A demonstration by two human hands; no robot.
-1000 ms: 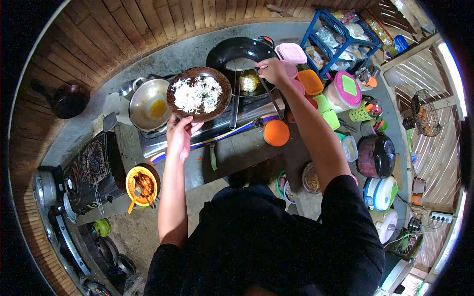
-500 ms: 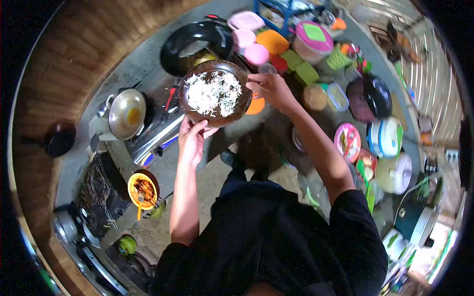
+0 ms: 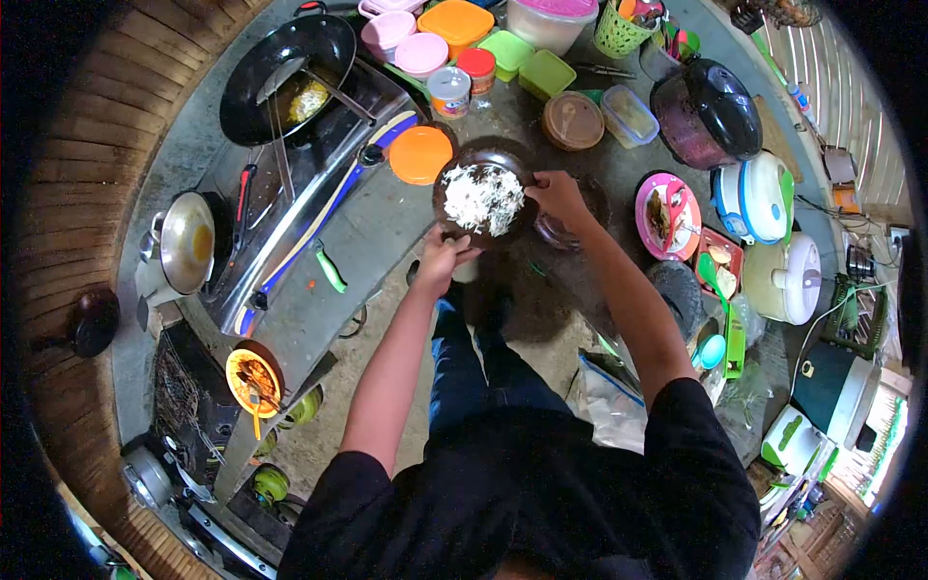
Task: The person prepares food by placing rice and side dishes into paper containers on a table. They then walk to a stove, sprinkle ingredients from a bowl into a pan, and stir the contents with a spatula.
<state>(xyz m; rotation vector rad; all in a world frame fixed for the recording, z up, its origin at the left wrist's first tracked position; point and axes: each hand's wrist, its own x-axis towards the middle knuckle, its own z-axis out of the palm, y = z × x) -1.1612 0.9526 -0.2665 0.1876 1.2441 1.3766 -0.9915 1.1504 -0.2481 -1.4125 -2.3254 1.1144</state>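
Both my hands carry a dark brown plate [image 3: 496, 159] with a loose pile of white, rice-like food [image 3: 480, 200] on it. My left hand [image 3: 447, 259] grips its near left edge, with the thumb toward the rim. On the opposite side, my right hand [image 3: 559, 199] is closed on the right edge. The plate is raised in front of my body, close to an orange lid [image 3: 420, 156] on the counter. Beneath my right hand, a dark round dish [image 3: 592, 208] is partly hidden. At the upper left, a black wok [image 3: 333, 48] holds a yellow-white food [image 3: 309, 100] and a turner.
A steel pan [image 3: 187, 227] stands on the left, with an orange bowl [image 3: 235, 372] of red sauce nearer me. Along the back are plastic containers [image 3: 422, 54]. To the right are a dark pot [image 3: 681, 121], a pink plate [image 3: 650, 188] and a rice cooker [image 3: 802, 280].
The plate has moved right, away from the wok, with both hands still on it. My view has shifted too, and more of the stove and wok now shows.
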